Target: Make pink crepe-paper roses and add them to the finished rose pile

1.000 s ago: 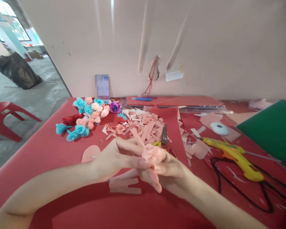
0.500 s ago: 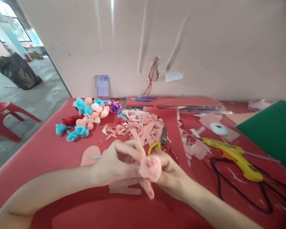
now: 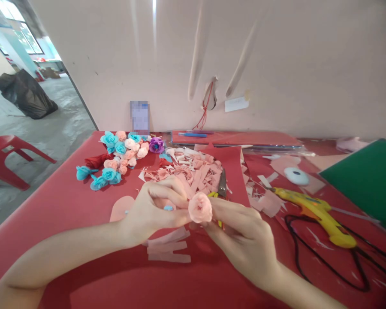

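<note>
A small pink paper rose [image 3: 200, 208] faces me between my two hands, over the red table. My left hand [image 3: 157, 206] pinches it from the left, thumb and fingers at its edge. From the right, the fingertips of my right hand [image 3: 244, 236] close on its other side. Below lie several cut strips of pink paper [image 3: 169, 253]. A rounded pink paper piece [image 3: 120, 208] is partly covered by my left wrist. Scissors [image 3: 222, 182] with yellow handles lie behind the rose, partly hidden by my right hand.
Finished paper flowers [image 3: 119, 159] cluster at the back left, beside a heap of pink scraps [image 3: 199, 169]. A yellow glue gun [image 3: 318, 214] with a black cord lies on the right, near a white round object [image 3: 296, 176] and a green sheet [image 3: 366, 184].
The rose has risen a little and its front now turns more toward me. My right hand has shifted right and opened out from beneath it, its fingertips now at the rose's side.
</note>
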The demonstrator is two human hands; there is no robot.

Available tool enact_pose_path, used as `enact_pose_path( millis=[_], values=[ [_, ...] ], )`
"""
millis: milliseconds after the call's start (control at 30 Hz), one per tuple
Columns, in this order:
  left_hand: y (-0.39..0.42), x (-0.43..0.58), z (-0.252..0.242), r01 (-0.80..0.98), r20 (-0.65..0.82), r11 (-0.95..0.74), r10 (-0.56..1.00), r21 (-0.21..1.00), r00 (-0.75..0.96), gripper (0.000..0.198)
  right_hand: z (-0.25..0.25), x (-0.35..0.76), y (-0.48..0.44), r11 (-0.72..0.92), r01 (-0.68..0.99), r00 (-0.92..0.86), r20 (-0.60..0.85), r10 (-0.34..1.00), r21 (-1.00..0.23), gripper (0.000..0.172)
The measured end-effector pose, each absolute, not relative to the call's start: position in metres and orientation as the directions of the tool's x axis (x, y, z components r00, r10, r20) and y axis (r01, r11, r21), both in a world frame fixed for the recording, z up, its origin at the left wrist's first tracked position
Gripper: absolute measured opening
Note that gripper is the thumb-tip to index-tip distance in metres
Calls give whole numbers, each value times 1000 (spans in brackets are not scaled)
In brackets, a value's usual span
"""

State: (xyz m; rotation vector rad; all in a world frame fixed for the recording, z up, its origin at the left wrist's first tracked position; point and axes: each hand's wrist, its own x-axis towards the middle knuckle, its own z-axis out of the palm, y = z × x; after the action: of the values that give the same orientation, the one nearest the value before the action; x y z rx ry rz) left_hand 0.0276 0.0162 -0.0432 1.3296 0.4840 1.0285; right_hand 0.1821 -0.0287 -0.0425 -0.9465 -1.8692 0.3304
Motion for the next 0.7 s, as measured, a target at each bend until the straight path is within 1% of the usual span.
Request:
enact_pose_path(
  millis=[100, 200, 333, 467, 533, 600, 667, 700],
  values=[
    [17, 28, -44, -333, 236, -57, 816, 941, 527, 20, -44, 182, -30, 642, 581, -206, 673, 710, -500, 21],
    [18, 28, -45, -356, 280, -82, 787, 931, 550, 20, -44, 182, -31, 620, 665, -196, 703, 684, -418, 22],
    [19, 28, -46, -304, 295, -133, 755, 943, 585, 25, -44, 181, -30, 560, 740, -132, 735, 665, -373, 23],
    [19, 28, -47, -268, 347, -227, 708, 936, 615, 32, -45, 182, -29, 546, 759, -80, 782, 618, -354, 22],
    [22, 26, -44, -258, 377, -275, 677, 926, 633, 35, -44, 184, -29, 545, 753, -49, 793, 607, -370, 21],
    [30, 24, -41, -170, 364, -337, 679, 926, 637, 36, -43, 186, -27, 507, 745, 2, 762, 648, -434, 22],
    [41, 21, -39, 39, 316, -444, 693, 895, 648, 33, -41, 190, -25, 449, 706, 76, 688, 721, -548, 25],
    [48, 20, -39, 157, 297, -516, 687, 842, 663, 29, -41, 191, -23, 420, 669, 110, 641, 759, -613, 26]
  ],
)
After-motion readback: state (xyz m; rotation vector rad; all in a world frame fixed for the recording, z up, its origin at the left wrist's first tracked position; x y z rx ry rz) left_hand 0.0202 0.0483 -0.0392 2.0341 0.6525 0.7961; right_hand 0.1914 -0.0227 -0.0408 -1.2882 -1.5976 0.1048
